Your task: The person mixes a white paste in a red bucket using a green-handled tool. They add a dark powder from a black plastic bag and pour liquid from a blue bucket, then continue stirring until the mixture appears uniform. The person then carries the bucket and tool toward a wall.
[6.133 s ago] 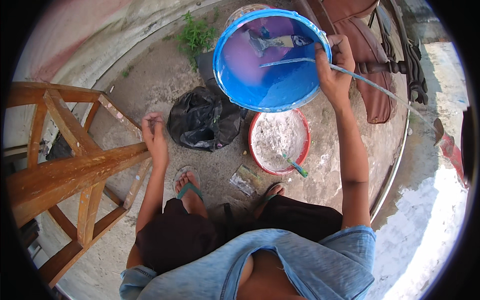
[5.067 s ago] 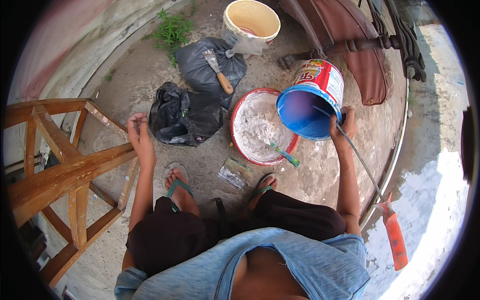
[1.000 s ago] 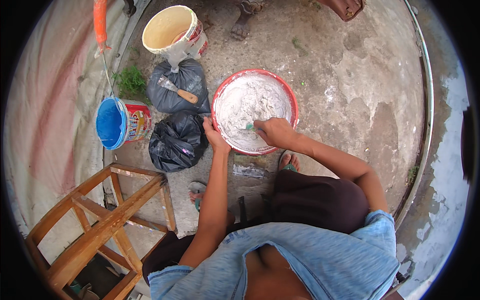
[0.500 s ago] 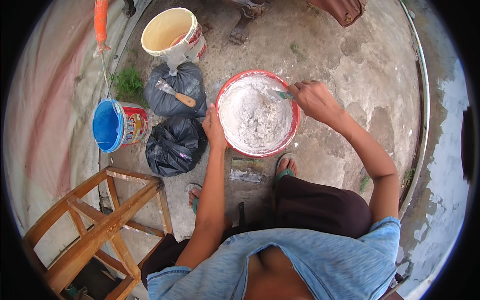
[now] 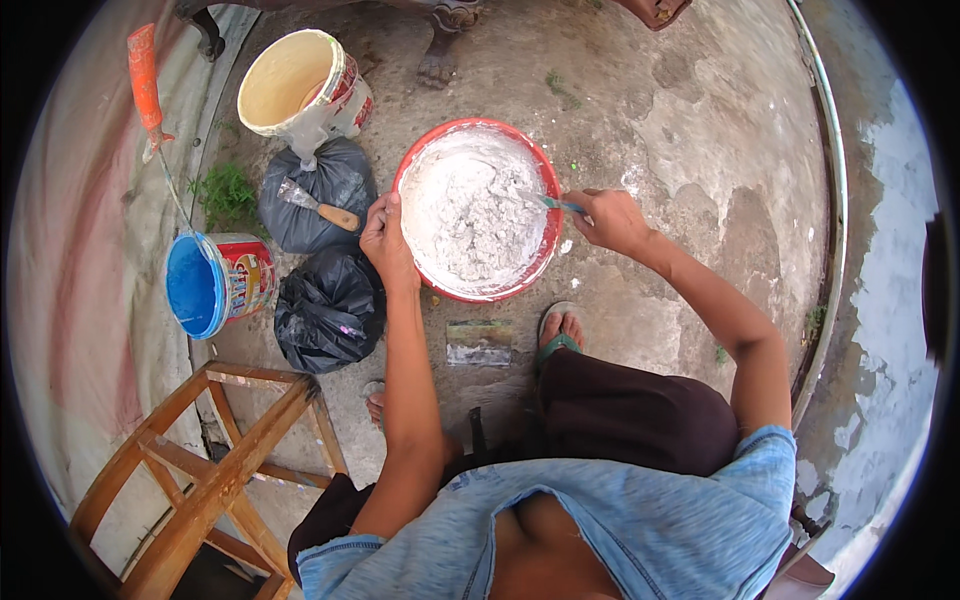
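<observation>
A round red basin [image 5: 549,240] on the ground holds a thick, lumpy white paste [image 5: 470,215]. My left hand [image 5: 388,243] grips the basin's left rim, thumb up along the edge. In my closed right hand [image 5: 612,221], past the right rim, is a putty knife [image 5: 556,203] with some green near its handle. Its blade points left into the basin and reaches the paste; the tip is hard to make out. A second putty knife [image 5: 335,215], wooden-handled, lies on a grey plastic bag [image 5: 296,228] left of my left hand.
Left stand a black bag [image 5: 328,312], a blue-lined bucket [image 5: 195,285] with an orange-handled tool [image 5: 145,80] leaning out, and a cream-lined bucket [image 5: 262,85]. A wooden frame [image 5: 215,460] is at lower left. A flat rectangular piece [image 5: 478,343] lies before the basin.
The whole view has shifted, so the basin and bags appear farther left. My right hand and putty knife have come nearer me along the basin's right side. The left hand keeps its grip.
</observation>
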{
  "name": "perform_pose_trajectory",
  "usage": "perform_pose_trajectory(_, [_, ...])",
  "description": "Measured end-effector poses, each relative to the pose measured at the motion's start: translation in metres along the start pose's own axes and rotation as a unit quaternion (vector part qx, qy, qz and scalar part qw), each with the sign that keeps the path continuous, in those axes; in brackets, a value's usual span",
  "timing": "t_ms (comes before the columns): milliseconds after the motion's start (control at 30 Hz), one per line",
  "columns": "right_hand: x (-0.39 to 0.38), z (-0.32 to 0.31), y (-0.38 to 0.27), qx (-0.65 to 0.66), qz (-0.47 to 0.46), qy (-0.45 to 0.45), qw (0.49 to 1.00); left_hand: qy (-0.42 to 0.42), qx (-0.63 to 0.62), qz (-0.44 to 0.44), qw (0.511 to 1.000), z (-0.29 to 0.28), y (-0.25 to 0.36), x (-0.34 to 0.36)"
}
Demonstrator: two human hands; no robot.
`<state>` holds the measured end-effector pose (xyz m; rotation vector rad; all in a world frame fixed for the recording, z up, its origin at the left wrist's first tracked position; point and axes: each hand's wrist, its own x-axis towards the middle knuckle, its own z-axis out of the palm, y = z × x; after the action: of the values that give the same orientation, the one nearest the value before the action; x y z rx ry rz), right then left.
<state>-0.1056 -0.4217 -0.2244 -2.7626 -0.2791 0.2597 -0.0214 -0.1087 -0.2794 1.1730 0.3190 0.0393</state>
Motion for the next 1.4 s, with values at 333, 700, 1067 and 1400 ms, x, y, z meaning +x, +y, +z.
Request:
perform_pose_trajectory(333, [-0.038,-0.024,-0.03,-0.055,-0.082,0.048,0.994,0.034,0.108,0.071,0.991,0.009,0.009,-0.029])
perform_pose_trajectory(700, [0.036,-0.024,0.027,-0.135,-0.102,0.077,0.983,0.013,0.173,0.123,0.977,0.018,0.016,-0.042])
perform_pose_trajectory(1067, [0.056,-0.054,-0.007,-0.178,-0.202,0.134,0.954,0.007,0.189,0.131,0.973,0.025,0.019,-0.045])
perform_pose_trajectory(1400, [0.001,-0.01,0.018,-0.015,-0.013,0.045,0.999,0.027,0.173,0.122,0.977,0.019,0.016,-0.05])
